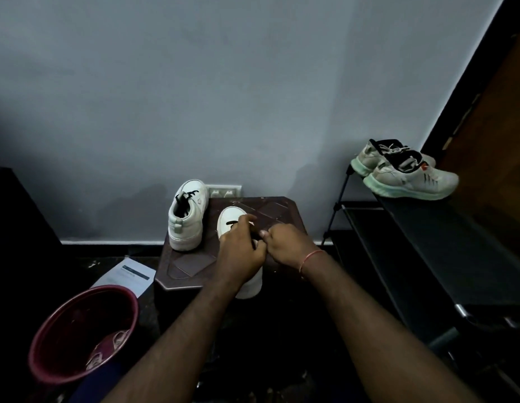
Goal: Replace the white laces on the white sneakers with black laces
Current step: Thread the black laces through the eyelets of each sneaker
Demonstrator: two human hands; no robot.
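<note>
Two white sneakers stand on a dark brown stool (282, 210). The left sneaker (187, 219) has black laces in it and stands with its heel towards me. The right sneaker (231, 218) points away from me, and a black lace (232, 223) crosses its front eyelets. My left hand (241, 251) lies over the middle of this sneaker with fingers curled on the lace. My right hand (288, 245) is right beside it, pinching the lace near the shoe's right side. Most of the lacing is hidden under my hands.
A maroon bucket (49, 330) with white laces inside stands at the lower left, a sheet of paper (128, 274) behind it on the floor. A black shoe rack (427, 242) on the right carries a pair of grey running shoes (407, 175). A wall is close behind the stool.
</note>
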